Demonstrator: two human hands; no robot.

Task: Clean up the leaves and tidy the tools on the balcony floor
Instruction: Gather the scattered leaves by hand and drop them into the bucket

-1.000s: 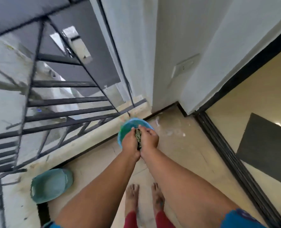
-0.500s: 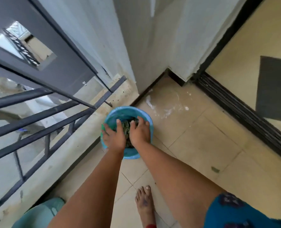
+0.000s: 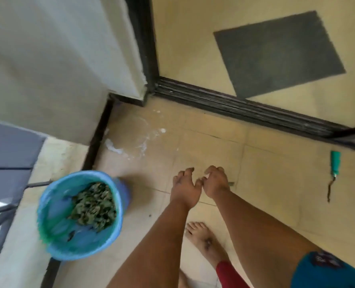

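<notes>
Both hands, left hand (image 3: 184,185) and right hand (image 3: 215,180), hang side by side with loosely curled fingers, holding nothing. Left of them stands the blue bucket (image 3: 48,206) with leaves (image 3: 93,204) inside. Right of the bucket, beyond the hands, lies a green-handled tool (image 3: 334,167); a bare foot could catch it.

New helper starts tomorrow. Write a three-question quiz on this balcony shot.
1. True or false: the round blue plastic bucket holds a pile of dried green leaves.
2. Which tool lies on the beige tiled floor to the person's right?
A. broom
B. teal-handled hand tool
C. dustpan
3. Fill in: the left hand and right hand hold ____.

Key: 1 true; 2 B; 3 nothing, both hover side by side, fingers loosely curled.
</notes>
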